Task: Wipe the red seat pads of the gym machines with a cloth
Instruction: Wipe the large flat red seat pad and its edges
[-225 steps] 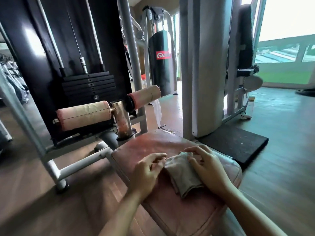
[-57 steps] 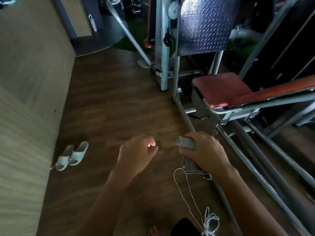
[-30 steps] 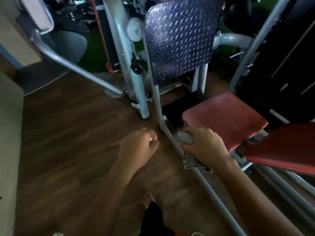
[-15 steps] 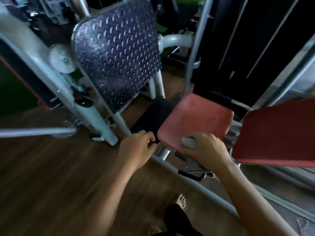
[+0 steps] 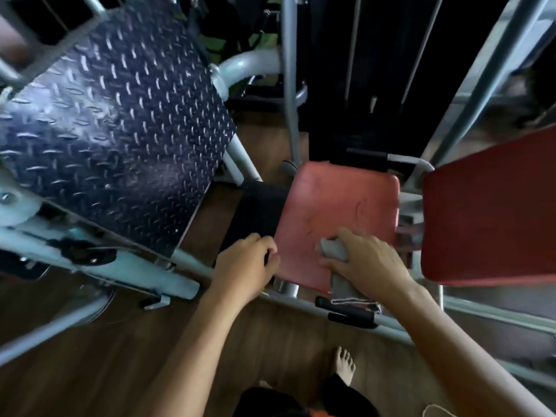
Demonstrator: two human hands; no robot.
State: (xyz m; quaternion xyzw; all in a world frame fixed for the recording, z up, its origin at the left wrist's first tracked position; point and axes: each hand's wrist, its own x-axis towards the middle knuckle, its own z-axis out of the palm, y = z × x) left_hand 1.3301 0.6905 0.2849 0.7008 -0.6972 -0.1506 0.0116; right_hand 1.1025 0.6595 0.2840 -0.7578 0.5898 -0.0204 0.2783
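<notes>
Seen from above, a person bends over a gym machine. At far left a dark diamond-plate footplate, blurred at its edges, tilts on a pale grey frame above the wooden floor. The left hand hovers just beside the near left corner of the red seat pad, its fingers loosely curled with nothing visible in them (whether they touch the pad's edge cannot be told). Beyond that hand a black mat lies between footplate and seat. A grey upright post rises behind the seat's far left corner. The seat pad faces up at the centre, marked with thin dark scratches. On its near part lies the folded grey cloth, pressed down by the right hand, whose thumb and fingers wrap around it. The cloth's loose end hangs over the pad's front edge, reaching down to a black-gripped lever under the seat. To the right a second red pad, darker and tilted, stands just beside the seat with a strip of metal frame between them, and it blocks the view of whatever is behind it. At the bottom a bare foot stands on the floor between the two forearms, and a white cord curls at the lower right edge.
</notes>
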